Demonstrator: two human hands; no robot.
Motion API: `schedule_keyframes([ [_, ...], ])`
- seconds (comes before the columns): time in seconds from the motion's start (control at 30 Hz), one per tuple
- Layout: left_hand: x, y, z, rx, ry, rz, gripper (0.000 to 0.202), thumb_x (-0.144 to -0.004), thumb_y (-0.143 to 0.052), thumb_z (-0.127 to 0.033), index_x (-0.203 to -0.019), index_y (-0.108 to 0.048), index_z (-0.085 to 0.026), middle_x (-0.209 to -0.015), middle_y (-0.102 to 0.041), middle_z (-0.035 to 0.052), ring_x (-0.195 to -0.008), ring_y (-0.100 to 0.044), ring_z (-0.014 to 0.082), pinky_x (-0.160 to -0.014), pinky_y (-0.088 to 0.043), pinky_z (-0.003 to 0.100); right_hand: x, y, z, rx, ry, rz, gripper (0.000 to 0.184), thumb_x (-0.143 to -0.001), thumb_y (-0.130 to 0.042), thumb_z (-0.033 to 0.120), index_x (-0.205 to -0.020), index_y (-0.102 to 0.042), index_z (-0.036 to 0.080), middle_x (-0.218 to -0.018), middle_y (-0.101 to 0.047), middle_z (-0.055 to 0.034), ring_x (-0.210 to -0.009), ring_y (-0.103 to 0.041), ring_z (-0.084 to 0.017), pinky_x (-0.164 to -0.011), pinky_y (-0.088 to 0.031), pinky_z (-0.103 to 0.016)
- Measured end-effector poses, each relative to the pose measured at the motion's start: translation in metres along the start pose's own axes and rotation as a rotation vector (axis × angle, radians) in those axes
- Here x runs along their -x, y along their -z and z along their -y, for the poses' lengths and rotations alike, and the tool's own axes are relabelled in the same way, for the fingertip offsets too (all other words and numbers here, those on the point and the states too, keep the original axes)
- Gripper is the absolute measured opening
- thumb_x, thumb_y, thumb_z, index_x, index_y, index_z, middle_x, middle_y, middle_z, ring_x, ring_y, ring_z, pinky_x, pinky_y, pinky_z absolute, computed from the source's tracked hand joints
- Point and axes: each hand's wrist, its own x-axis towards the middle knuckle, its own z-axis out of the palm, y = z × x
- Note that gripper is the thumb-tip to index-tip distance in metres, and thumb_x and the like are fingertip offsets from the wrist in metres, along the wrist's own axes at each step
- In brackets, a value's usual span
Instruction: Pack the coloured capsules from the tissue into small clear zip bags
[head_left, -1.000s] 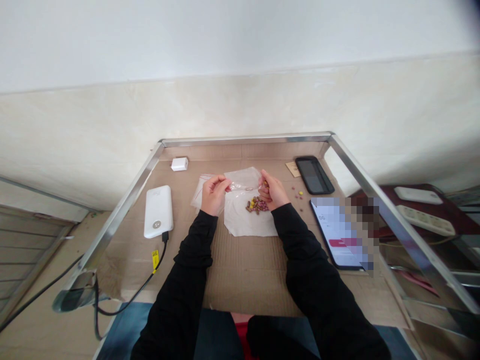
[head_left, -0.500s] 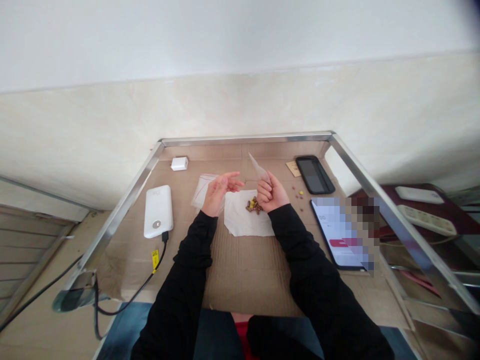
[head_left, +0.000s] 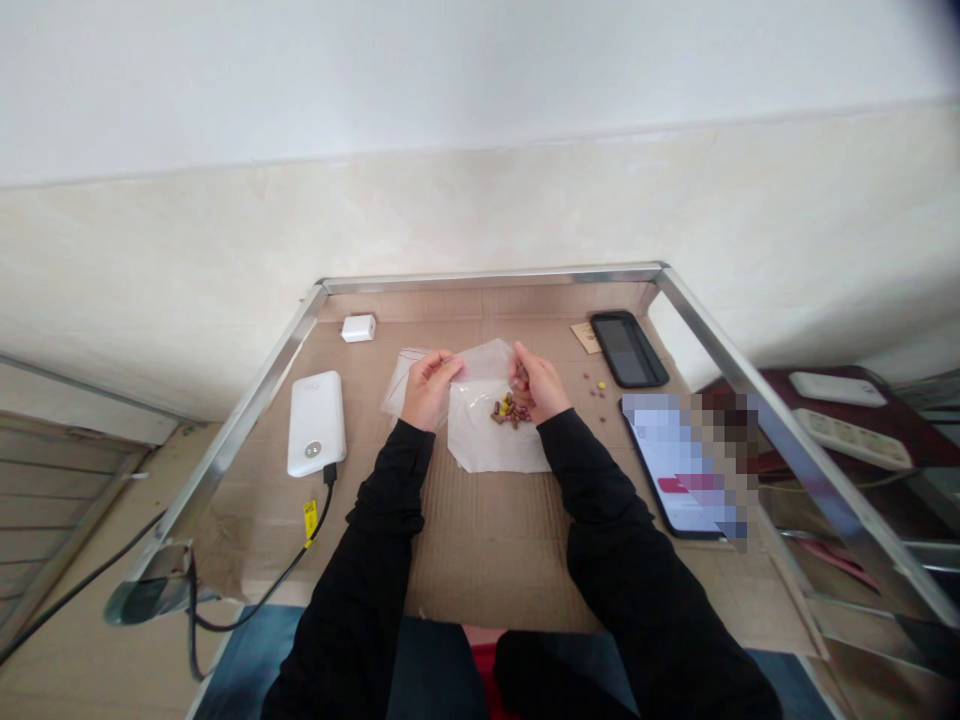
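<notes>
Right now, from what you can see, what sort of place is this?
Probably an improvised home work corner: a metal-framed table lined with cardboard, a white power bank lying on it, and a power strip on a dark surface nearby.

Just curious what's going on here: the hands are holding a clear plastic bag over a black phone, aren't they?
Not over a phone: the head view shows the left hand and right hand holding the clear plastic bag over a white sheet.
</notes>
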Motion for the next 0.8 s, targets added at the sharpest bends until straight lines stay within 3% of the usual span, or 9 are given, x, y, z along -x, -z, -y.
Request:
schedule_keyframes([
  [0.17, 0.002, -0.003, -0.004, 0.027, 0.014, 0.02, 0.009, -0.065, -0.06, -0.023, -0.058, -0.057, -0.017, -0.055, -0.055, -0.0035, -0.054, -0.05, 0.0078, -0.057, -0.04, 0.02, -0.003, 0.004, 0.002, -0.081, 0.002, -0.142, 0.038, -0.067, -0.055, 0.047, -0.051, -0.035, 0.019, -0.032, -0.028, 0.0103, -0.023, -0.014, -0.001, -0.025, -0.006, -0.016],
  [0.3, 0.003, -0.003, -0.005, 0.055, 0.006, 0.016, 0.007, -0.064, -0.06, -0.02, -0.058, -0.058, -0.017, -0.055, -0.056, -0.0035, -0.055, -0.05, 0.008, -0.057, -0.039, 0.02, -0.008, 0.008, 0.0, 0.012, 0.043, -0.184, 0.039, -0.068, -0.053, 0.046, -0.049, -0.033, 0.019, -0.033, -0.027, 0.01, -0.026, -0.014, -0.002, -0.028, -0.008, -0.017],
  [0.4, 0.002, -0.002, -0.006, 0.076, -0.024, 0.017, 0.008, -0.066, -0.058, -0.019, -0.058, -0.058, -0.017, -0.055, -0.056, -0.0026, -0.055, -0.05, 0.0082, -0.058, -0.039, 0.02, -0.011, 0.013, -0.005, 0.269, 0.169, -0.198, 0.041, -0.072, -0.047, 0.046, -0.045, -0.032, 0.019, -0.034, -0.027, 0.0083, -0.03, -0.019, -0.003, -0.033, -0.014, -0.019],
  [0.57, 0.001, 0.0, -0.007, 0.111, -0.05, -0.024, 0.009, -0.067, -0.055, -0.017, -0.058, -0.056, -0.017, -0.055, -0.057, -0.002, -0.054, -0.05, 0.0082, -0.057, -0.038, 0.02, -0.011, 0.019, -0.01, 0.904, 0.444, -0.275, 0.045, -0.076, -0.042, 0.048, -0.043, -0.035, 0.017, -0.041, -0.03, 0.0049, -0.042, -0.03, -0.006, -0.044, -0.02, -0.022],
  [0.67, 0.0, 0.001, -0.006, 0.117, -0.057, -0.048, 0.005, -0.065, -0.056, -0.015, -0.061, -0.056, -0.017, -0.055, -0.057, -0.0023, -0.053, -0.05, 0.0081, -0.056, -0.037, 0.02, -0.008, 0.019, -0.011, 1.175, 0.469, -0.285, 0.045, -0.077, -0.039, 0.049, -0.046, -0.041, 0.016, -0.043, -0.035, 0.0033, -0.045, -0.033, -0.008, -0.046, -0.02, -0.023],
  [0.8, 0.0, 0.001, -0.005, 0.132, -0.056, -0.078, 0.003, -0.064, -0.057, -0.014, -0.062, -0.056, -0.017, -0.055, -0.056, -0.0026, -0.052, -0.05, 0.0079, -0.055, -0.037, 0.02, -0.005, 0.017, -0.011, 1.367, 0.448, -0.266, 0.045, -0.08, -0.035, 0.048, -0.054, -0.052, 0.016, -0.049, -0.047, 0.0001, -0.049, -0.039, -0.01, -0.047, -0.021, -0.023],
])
